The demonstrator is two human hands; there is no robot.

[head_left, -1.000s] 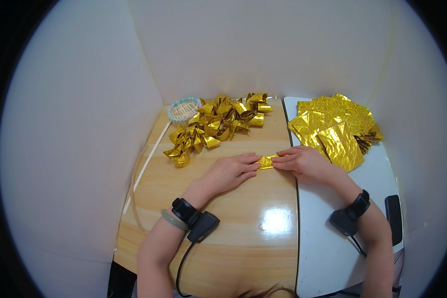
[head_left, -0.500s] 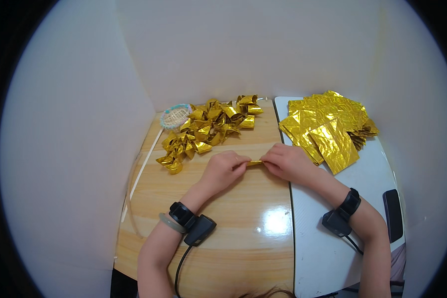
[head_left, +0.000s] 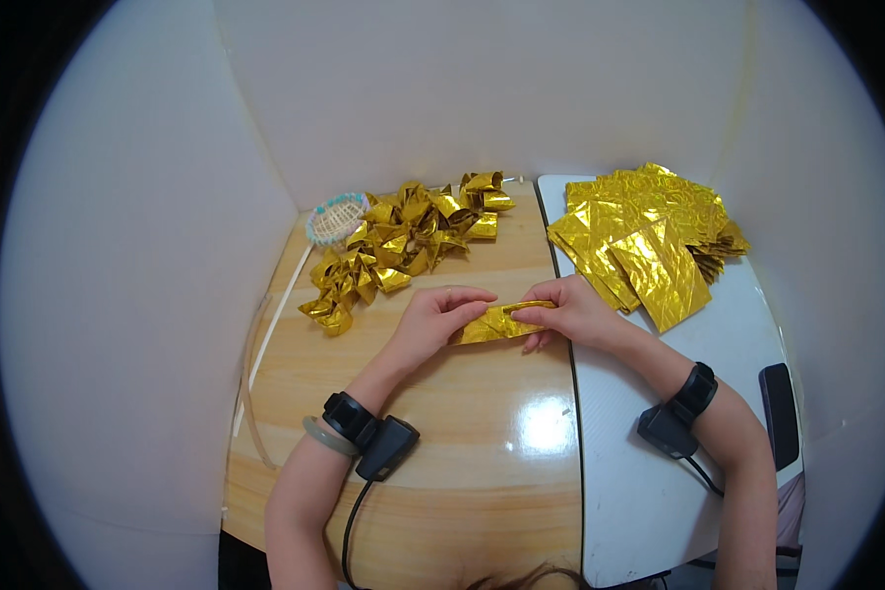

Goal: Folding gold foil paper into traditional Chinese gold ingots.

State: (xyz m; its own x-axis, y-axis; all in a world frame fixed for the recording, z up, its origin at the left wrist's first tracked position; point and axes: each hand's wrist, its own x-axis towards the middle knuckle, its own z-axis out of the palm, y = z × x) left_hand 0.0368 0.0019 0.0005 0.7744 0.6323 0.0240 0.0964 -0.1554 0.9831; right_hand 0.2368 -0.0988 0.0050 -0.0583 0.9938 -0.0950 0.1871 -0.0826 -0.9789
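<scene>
At the near edge, the wooden table (head_left: 442, 501), pale and lengthwise-grained, meets a white table (head_left: 639, 521) along a dark seam. A bright patch of light glares off the glossy wood beside the seam. Black cables run down from the dark boxes strapped to both forearms; the left box (head_left: 388, 447) sits beside a pale bangle (head_left: 329, 438), the right box (head_left: 666, 433) above the white top. A dark, flat, oblong object (head_left: 781, 418) lies at the white table's right edge.

Farther in, the left hand (head_left: 432, 320) pinches one end of a gold paper strip (head_left: 484, 327) between thumb and fingers. The right hand (head_left: 578, 310) grips the other end, thumb on top and fingers curled behind and below. The strip is over the wood, just left of the seam; whether it touches the table, I cannot tell.

Beyond, a heap of folded gold pieces (head_left: 418, 231) covers the far part of the wood, beside a round woven thing (head_left: 339, 218) with a beaded rim and a white stick (head_left: 265, 349). Gold sheets (head_left: 659, 236) lie piled on the white table's far end. Plain pale walls (head_left: 482, 88) enclose the tables left, back and right.
</scene>
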